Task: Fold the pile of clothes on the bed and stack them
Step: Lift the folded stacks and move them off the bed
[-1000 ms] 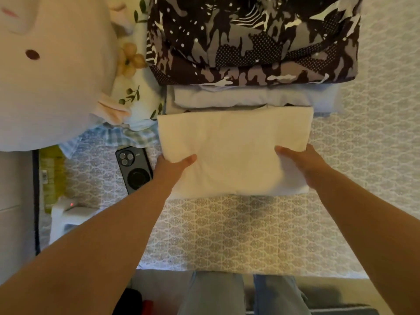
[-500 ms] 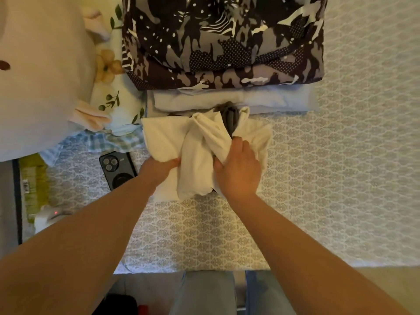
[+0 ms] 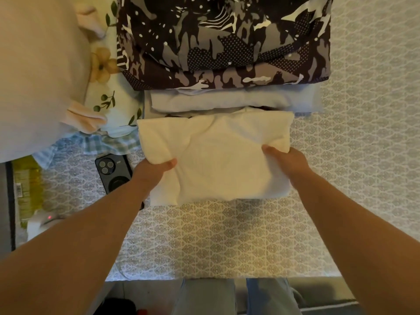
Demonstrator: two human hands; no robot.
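A cream-white folded garment lies on the patterned bed sheet in front of me. My left hand grips its left edge, thumb on top and fingers underneath. On the right edge, my right hand grips the fabric the same way. Just beyond it sits a stack: a dark camouflage-print folded garment on top of a pale blue folded garment.
A black phone lies face down on the sheet left of the white garment. A large plush toy, a floral pillow and a checked cloth fill the left. The bed's near edge is by my legs.
My right hand had carried the right side of the white garment over to the middle, bunching it; now the garment is spread flat again, narrower, with a hand gripping each side.
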